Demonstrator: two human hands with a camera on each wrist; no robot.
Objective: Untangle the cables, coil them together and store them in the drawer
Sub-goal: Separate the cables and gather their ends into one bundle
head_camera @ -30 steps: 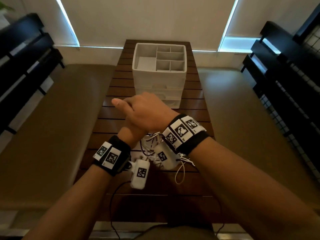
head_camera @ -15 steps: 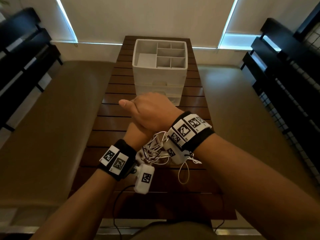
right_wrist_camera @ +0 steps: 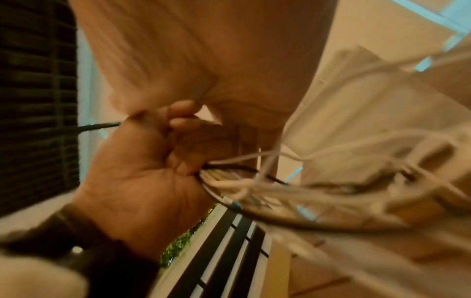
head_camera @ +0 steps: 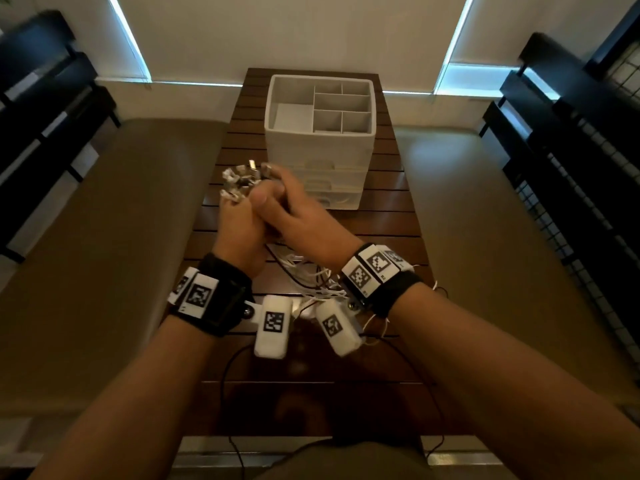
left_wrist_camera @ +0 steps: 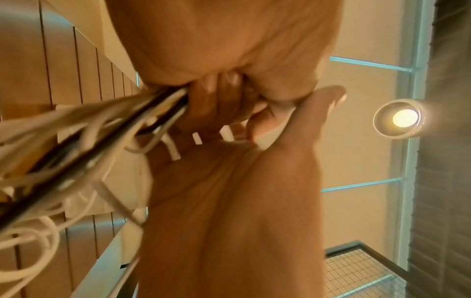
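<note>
Slatted dark wood runs away from me down a narrow table [head_camera: 388, 237], with tan benches on either side and a pale blind behind it. At the far end stands a white drawer unit [head_camera: 320, 150], its open top split into compartments and its drawers shut.

Both forearms reach forward and meet above the near half of the table. I see my left hand [head_camera: 239, 233] raised with the palm turned inward, fingers curled and clenched round the bundle of cables [head_camera: 242, 180]. My right hand [head_camera: 294, 216] lies against it from the right, fingers wrapped over the same bundle and thumb across the front — the two hands press together. From the right wrist view the left fingers close tight on the strands; from the left wrist view the right fingers grip them too.

White plug ends stick up and to the left out of the top of the fists, blurred. Below the hands the bundle trails back toward me — white strands with a few black ones — and sags in loose loops [head_camera: 311, 275] on the table between the wrists. So its long axis runs roughly from the drawer unit toward my body. How many cables there are I cannot tell.
</note>
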